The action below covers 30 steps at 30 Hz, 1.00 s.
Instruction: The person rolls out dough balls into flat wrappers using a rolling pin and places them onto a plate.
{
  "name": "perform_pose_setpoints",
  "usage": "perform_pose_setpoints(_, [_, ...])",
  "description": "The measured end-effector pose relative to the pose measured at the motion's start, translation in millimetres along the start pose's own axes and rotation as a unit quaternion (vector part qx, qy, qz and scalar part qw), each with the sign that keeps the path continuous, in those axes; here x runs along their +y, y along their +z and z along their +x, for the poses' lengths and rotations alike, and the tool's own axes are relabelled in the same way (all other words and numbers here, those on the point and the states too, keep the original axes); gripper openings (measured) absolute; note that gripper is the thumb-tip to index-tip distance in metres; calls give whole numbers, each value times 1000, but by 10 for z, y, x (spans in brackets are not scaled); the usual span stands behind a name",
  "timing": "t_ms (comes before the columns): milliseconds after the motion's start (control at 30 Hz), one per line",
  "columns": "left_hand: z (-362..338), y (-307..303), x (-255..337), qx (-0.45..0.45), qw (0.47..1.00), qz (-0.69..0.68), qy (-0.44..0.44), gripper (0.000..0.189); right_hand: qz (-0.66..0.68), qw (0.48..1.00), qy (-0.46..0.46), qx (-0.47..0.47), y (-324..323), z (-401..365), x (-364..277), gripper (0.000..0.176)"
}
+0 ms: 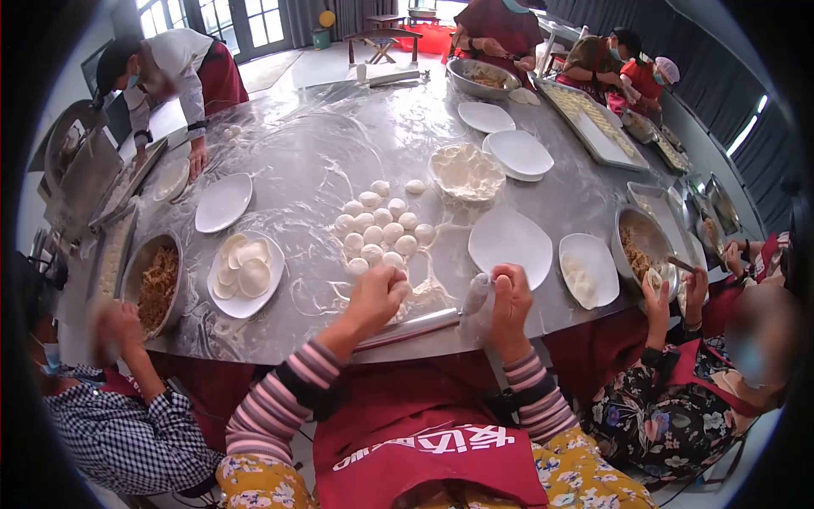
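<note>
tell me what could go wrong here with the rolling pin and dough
The rolling pin lies right at the near edge of the table, between the left hand and right hand; a nudge could roll it off. The dough balls sit packed, many touching, so they may stick together.

To my left on the floured tabletop (314, 161) sit a plate of flat wrappers (254, 307) and a bowl of filling (153, 246). An empty plate (510, 239) lies near right, with a second filling bowl (649, 227) beyond. A tray of dumplings (606, 148) stands far right.
</note>
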State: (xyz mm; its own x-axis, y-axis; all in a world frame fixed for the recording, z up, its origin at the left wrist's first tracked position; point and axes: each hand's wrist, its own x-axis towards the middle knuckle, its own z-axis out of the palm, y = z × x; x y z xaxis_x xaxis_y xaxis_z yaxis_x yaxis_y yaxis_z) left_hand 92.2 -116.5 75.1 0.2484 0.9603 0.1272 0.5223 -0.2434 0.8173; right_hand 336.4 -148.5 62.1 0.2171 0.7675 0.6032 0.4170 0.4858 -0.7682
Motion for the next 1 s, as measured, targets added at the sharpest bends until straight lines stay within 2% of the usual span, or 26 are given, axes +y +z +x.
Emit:
perform_pose_setpoints(33, [-82,21,24,17,1000,-4,-1,20,-1,1000,-3,-1,-59,55,16,22])
perform_pose_setpoints(67, [-157,49,55,31,999,-8,-3,20,-216,972,-86,-45,-121,118,18,20])
perform_pose_setpoints(100, [-217,114,44,28,1000,-10,-1,20,-420,889,-160,-85,-182,149,29,19])
perform_pose_setpoints(133, [-266,176,32,45,999,-27,-6,18,-423,888,-157,-83,-233,150,96,19])
perform_pose_setpoints(200, [-261,225,44,61,997,-46,-5,17,-499,820,-165,-226,-282,188,252,15])
perform_pose_setpoints(233, [-269,235,80,84,996,-35,5,15,-502,819,-163,-226,-297,204,282,15])
perform_pose_setpoints(300, [-279,237,101,108,994,-26,20,13,-486,795,-228,-283,-301,213,299,9])
perform_pose_setpoints(333, [-268,223,91,107,994,-25,25,13,-489,795,-227,-278,-325,223,303,9])
perform_pose_setpoints(400, [-260,215,62,105,994,-41,2,14,-454,780,-304,-306,-447,238,326,9])
perform_pose_setpoints(433, [-255,214,48,102,994,-41,8,14,-458,780,-302,-301,-512,240,344,9])
perform_pose_setpoints(500, [-247,223,28,108,993,-37,3,13,-410,772,-404,-270,-642,235,371,11])
perform_pose_setpoints(533, [-240,226,29,103,994,-36,6,13,-414,773,-400,-267,-693,239,377,11])
perform_pose_setpoints(633, [-240,258,35,105,992,28,71,13,-498,765,-288,-289,-841,303,455,12])
perform_pose_setpoints(733, [-205,279,11,96,992,25,72,12,-521,771,-225,-289,-809,304,404,11])
perform_pose_setpoints(767, [-219,260,40,92,995,13,44,12,-514,785,-175,-299,-774,283,321,14])
perform_pose_setpoints(800, [-230,246,58,88,996,3,14,12,-518,784,-167,-297,-724,260,210,14])
perform_pose_setpoints(867, [-223,266,52,86,996,-10,13,13,-363,899,-167,-179,-607,228,-13,22])
perform_pose_setpoints(900, [-213,274,32,83,996,-30,-2,13,-362,899,-166,-183,-511,213,-161,22])
perform_pose_setpoints(933, [-214,265,10,83,995,-47,-21,13,-123,977,-59,-167,-389,185,-323,25])
perform_pose_setpoints(967, [-215,261,8,94,995,-34,-4,12,131,979,59,-144,-282,140,-444,28])
perform_pose_setpoints(1000, [-209,257,-3,95,994,-44,-5,13,148,974,66,-159,-203,123,-514,28])
